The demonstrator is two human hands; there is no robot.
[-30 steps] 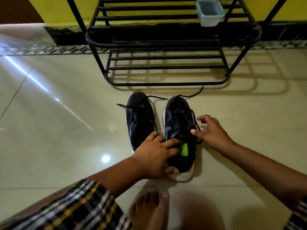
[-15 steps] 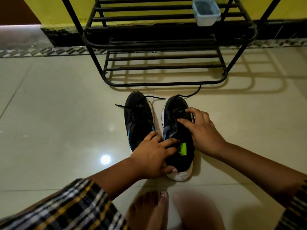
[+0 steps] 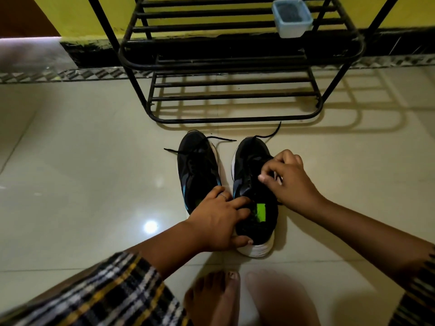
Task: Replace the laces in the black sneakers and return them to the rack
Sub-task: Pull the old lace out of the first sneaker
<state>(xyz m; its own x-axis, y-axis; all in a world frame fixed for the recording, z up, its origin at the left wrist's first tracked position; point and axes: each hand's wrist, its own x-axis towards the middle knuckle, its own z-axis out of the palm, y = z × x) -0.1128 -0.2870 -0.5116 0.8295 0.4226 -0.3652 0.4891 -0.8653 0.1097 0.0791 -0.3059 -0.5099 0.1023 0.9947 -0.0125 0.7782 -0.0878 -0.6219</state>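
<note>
Two black sneakers side by side on the tiled floor (image 3: 70,161), toes toward the black metal rack (image 3: 235,118), just short of its lowest front bar. Left sneaker (image 3: 197,168) nearer the rack's left leg, blue stripe along its side, lace ends (image 3: 221,138) lying loose over the toe and out onto the floor on both sides. Right sneaker (image 3: 249,165) with white sole and a green tag (image 3: 260,212) inside the heel opening, one lace end (image 3: 273,132) trailing from the toe toward the rack's front bar. Left hand (image 3: 219,222) gripping the heel end of the right sneaker, fingers curled over the collar beside the green tag, thumb against the white heel sole; a ring on one finger. Right hand (image 3: 289,180) over the lacing of the right sneaker, on the side toward the rack's right leg, fingertips bunched together and apparently pinching a lace, though black on black makes the exact strand hard to see. Small pale blue container (image 3: 292,18) on an upper shelf of the rack, toward its right end. Bare feet (image 3: 214,300) on the floor at the far side of the sneakers from the rack, plaid sleeves at both lower corners.
</note>
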